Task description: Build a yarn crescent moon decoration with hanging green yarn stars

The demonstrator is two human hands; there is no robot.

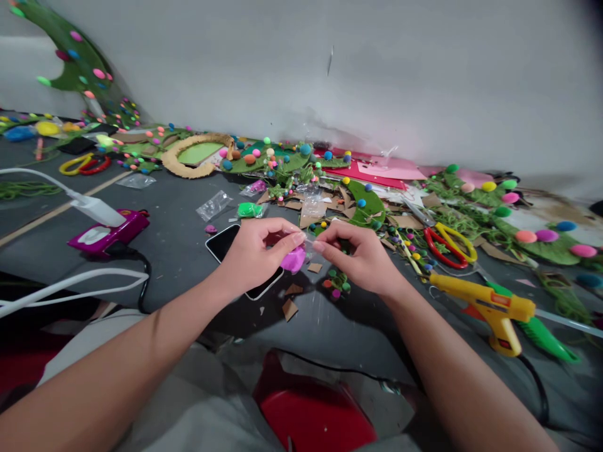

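Over the near part of the table, my left hand and my right hand pinch a small clear plastic bag between thumbs and forefingers. A soft purple lump, like modelling clay, hangs just below my left fingertips; it appears to be inside the bag. A phone lies partly under my left hand. Beneath my right hand are several small coloured balls on the table. A packet of green clay lies beyond my left hand, with a clear plastic wrapper beside it.
A yellow glue gun lies at right, near red-and-yellow scissors. At left sits a purple power adapter with cables. Green felt pieces with coloured balls, cardboard scraps and a tan C-shaped piece line the wall. A red stool is below.
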